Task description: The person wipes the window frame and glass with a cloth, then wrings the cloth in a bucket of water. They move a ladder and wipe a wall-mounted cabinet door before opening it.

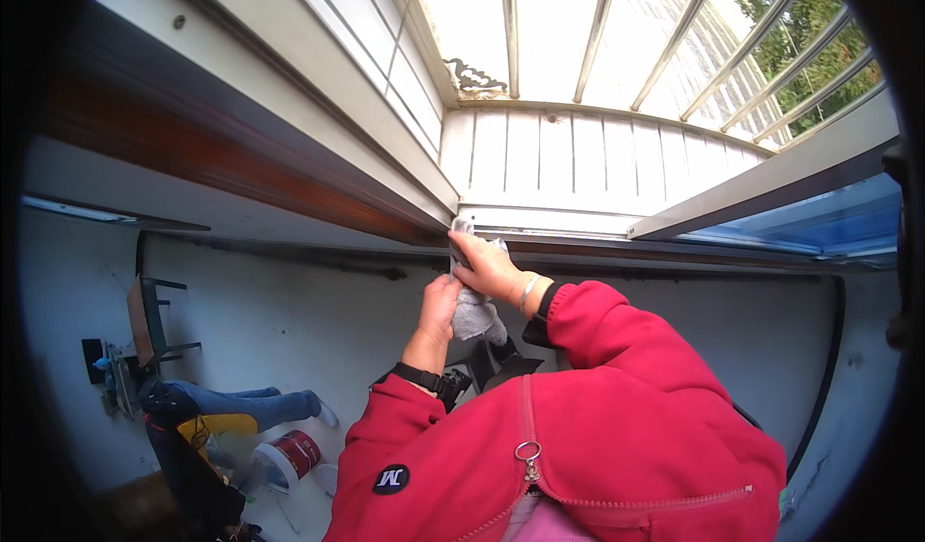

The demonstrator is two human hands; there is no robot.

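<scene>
A grey cloth [477, 319] is bunched between my two hands, its loose end hanging below them. My right hand [495, 267] presses the upper part of the cloth, fingers reaching to the lower left corner of the window frame [549, 220]. Just below, my left hand [438, 307] grips the cloth's left edge. Something pale pokes up past my right fingertips at the corner; whether it is cloth or a tool I cannot tell.
An open window sash [766, 173] slants off to the right. Metal bars [596, 36] stand beyond a tiled outer ledge [556, 152]. Down left, another person [238, 412] in jeans is beside a white and red bucket [285, 462] and a small stool [148, 318].
</scene>
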